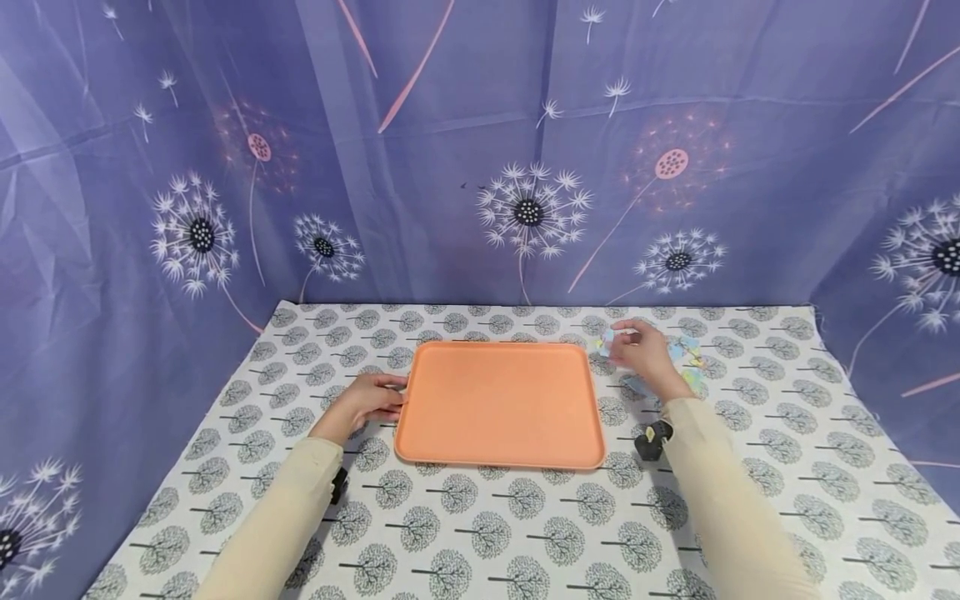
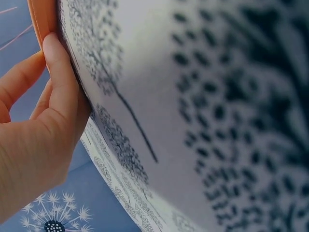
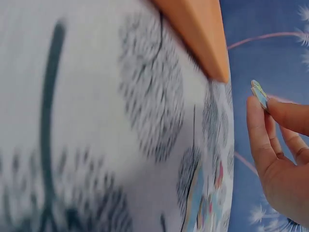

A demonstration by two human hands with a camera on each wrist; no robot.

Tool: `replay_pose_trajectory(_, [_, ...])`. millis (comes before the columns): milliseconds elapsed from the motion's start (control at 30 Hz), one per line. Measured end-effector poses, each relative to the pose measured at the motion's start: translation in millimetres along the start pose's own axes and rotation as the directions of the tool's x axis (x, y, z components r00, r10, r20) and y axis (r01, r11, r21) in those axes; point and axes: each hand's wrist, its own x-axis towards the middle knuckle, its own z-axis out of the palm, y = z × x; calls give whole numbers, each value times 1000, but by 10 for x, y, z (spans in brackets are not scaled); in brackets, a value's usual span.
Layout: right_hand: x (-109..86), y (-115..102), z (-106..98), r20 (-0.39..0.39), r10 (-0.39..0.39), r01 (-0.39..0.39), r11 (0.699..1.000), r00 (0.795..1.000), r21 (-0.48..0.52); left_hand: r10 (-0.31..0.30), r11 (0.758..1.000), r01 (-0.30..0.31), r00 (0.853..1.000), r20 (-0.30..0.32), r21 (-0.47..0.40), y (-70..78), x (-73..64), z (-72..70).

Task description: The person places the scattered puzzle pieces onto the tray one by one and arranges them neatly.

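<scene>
An orange rectangular tray [image 1: 498, 404] lies flat in the middle of the table. At its left edge my left hand [image 1: 367, 398] pinches the rim, with thumb and finger on the tray's edge [image 2: 44, 21] in the left wrist view. Beyond the tray's far right corner, my right hand [image 1: 647, 354] is raised over the cloth. Between its thumb and fingertips it holds a small, light-blue puzzle piece [image 3: 259, 94] with a yellow-green patch. Several similar loose pieces [image 1: 686, 346] lie on the cloth around and behind the right hand, which partly hides them.
A white cloth [image 1: 487, 533] printed with grey trees covers the table. Purple-blue curtains [image 1: 450, 208] with dandelions stand along its back and sides. A black wrist device [image 1: 652, 440] sits at the right sleeve.
</scene>
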Motion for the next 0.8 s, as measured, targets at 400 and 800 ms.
replay_pose_trajectory(400, [83,-221,427,27,-45,43,997,999,58,-9,1000,9,1000,-9,3,5,-11,2])
replay_pose_trajectory(800, [184,-412,876,26,-114,111,989,993,93,-13,1000,13,1000,-6,10,-3,30,-9])
